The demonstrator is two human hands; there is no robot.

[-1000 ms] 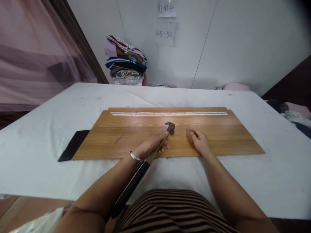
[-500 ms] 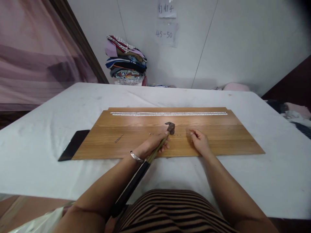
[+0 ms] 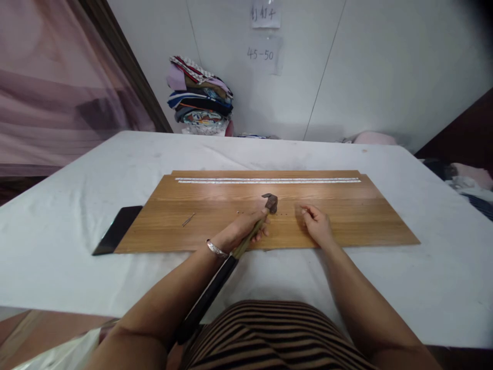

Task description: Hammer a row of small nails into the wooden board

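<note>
Hammer (image 3: 226,272) in left hand (image 3: 246,225), apart from right hand (image 3: 318,224)

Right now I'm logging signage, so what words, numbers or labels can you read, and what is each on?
"钉钉子": handwritten on the upper sheet, on the wall; its top runs to the picture's edge.
"45-50": handwritten on the lower sheet, just below.
Too small to read: the fine marks on the two white strips along the board's far side.
</note>
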